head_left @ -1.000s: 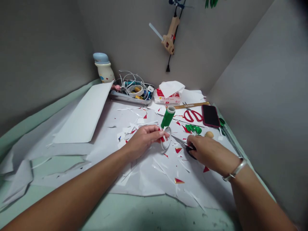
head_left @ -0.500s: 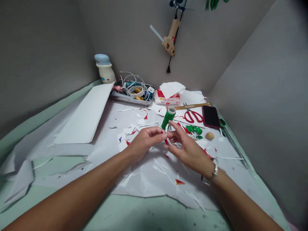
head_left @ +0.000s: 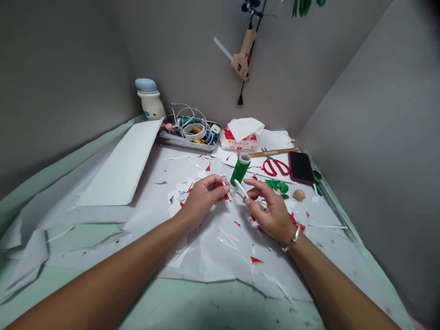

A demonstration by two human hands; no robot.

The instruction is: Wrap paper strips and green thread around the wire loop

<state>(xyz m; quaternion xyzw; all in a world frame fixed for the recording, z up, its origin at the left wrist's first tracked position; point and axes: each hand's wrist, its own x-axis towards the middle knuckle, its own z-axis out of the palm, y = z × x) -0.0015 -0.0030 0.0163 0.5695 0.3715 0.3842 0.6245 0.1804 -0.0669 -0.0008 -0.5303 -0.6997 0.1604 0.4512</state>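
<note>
The left hand [head_left: 202, 200] pinches a small red-and-white paper scrap [head_left: 225, 190] between thumb and fingertips. The right hand [head_left: 270, 211] is held open with its fingers loosely spread, just beside a narrow white paper strip [head_left: 241, 189]; whether it grips the strip is impossible to tell. An upright green roll [head_left: 239, 169] stands just beyond both hands on a white paper sheet [head_left: 206, 259] strewn with cut scraps. Farther off lie red-handled scissors [head_left: 274, 167], a phone [head_left: 301, 167], and a metal tray [head_left: 187, 142] of cables.
</note>
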